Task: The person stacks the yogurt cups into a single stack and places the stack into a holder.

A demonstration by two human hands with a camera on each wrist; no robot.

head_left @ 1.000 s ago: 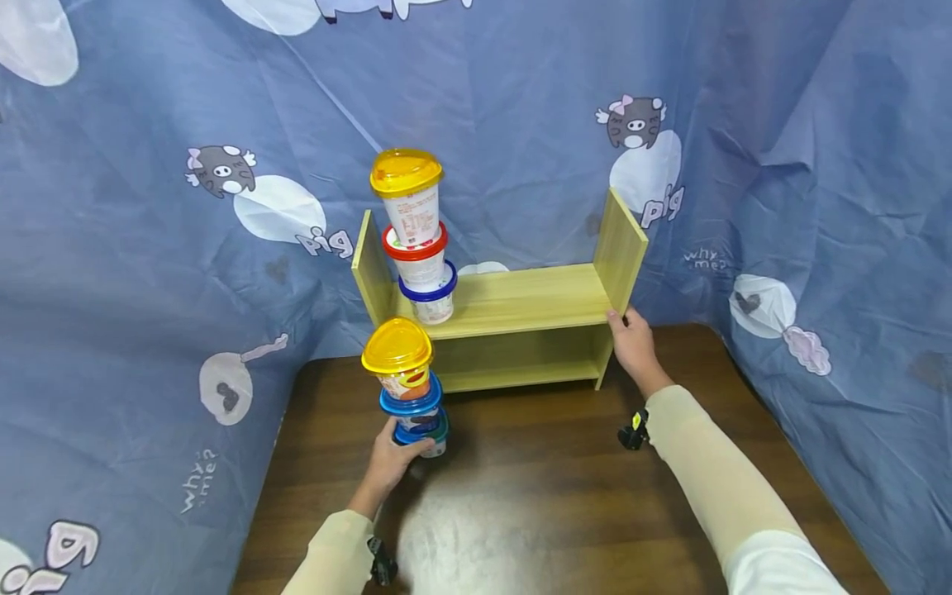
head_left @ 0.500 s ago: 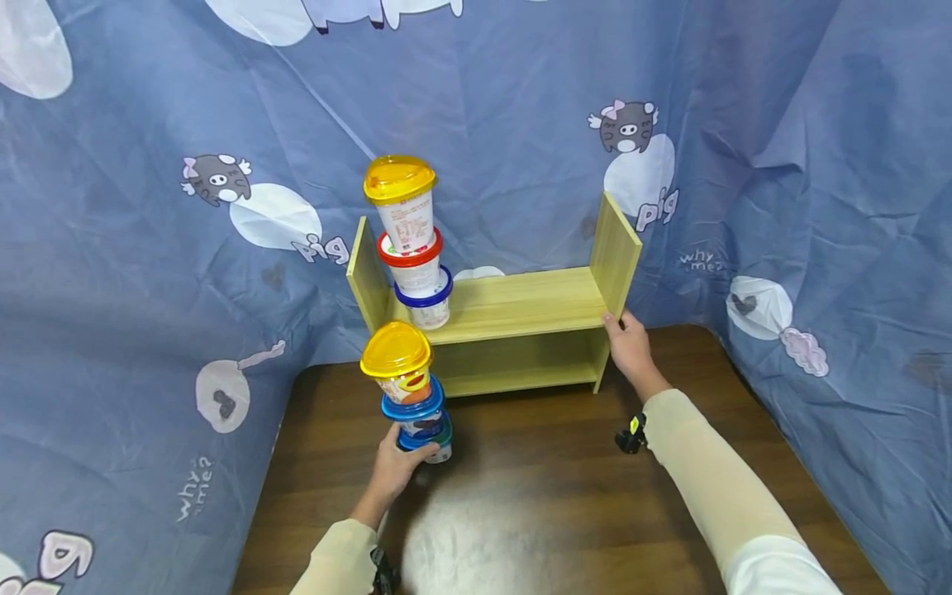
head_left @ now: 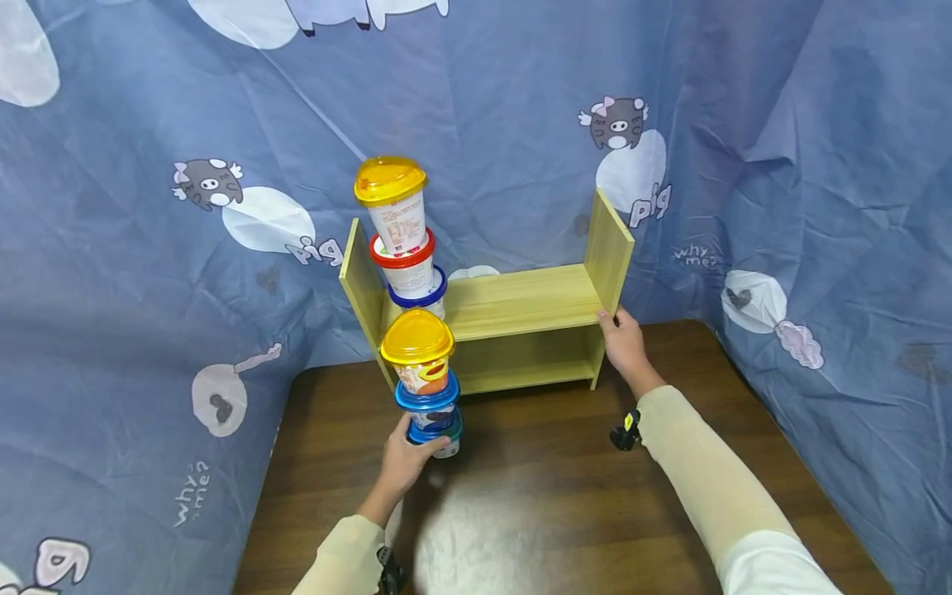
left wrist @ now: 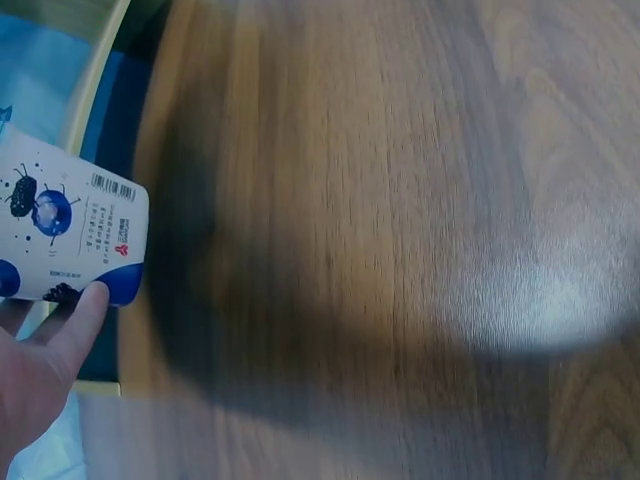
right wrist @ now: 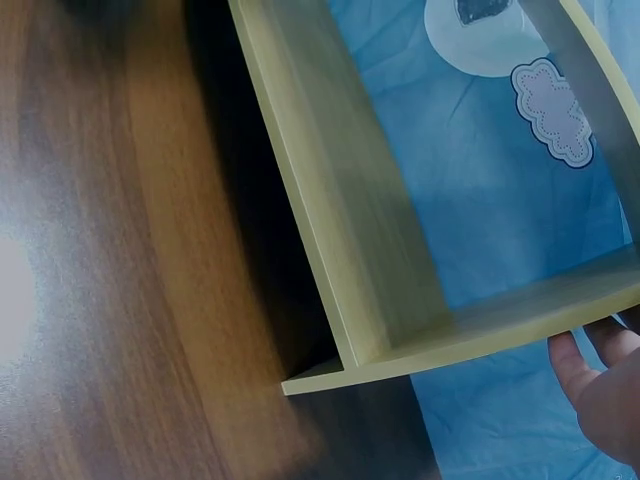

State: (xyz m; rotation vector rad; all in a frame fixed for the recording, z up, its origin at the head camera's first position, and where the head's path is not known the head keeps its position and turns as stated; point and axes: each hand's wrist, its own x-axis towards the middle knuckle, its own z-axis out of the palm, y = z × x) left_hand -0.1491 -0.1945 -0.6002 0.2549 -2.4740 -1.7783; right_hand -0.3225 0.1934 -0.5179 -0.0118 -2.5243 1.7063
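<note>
My left hand [head_left: 404, 459] grips the lowest tub [head_left: 447, 447] of an upright stack of three lidded tubs. Above it sit a blue-lidded tub [head_left: 430, 411] and a yellow-lidded tub [head_left: 424, 376]. In the left wrist view, the thumb lies along the base of a white tub [left wrist: 80, 215] printed with dark berries. At the other side, my right hand [head_left: 625, 345] holds the right side panel [right wrist: 470, 345] of a small wooden shelf [head_left: 524, 302], fingertips at its edge. Another stack stands on the upper board's left end: yellow-lidded [head_left: 399, 223], red-lidded [head_left: 411, 277] and dark-blue-lidded [head_left: 439, 297] tubs.
The shelf stands at the back of a brown wooden table [head_left: 535, 496]. Its lower compartment [head_left: 513, 364] lies under the upper board. A blue cloth curtain [head_left: 506, 140] with pig prints hangs behind and along both sides.
My left hand has carried its stack rightward in front of the shelf, overlapping more of the dark-blue-lidded tub. My right hand keeps its hold on the panel. The head view has shifted slightly.
</note>
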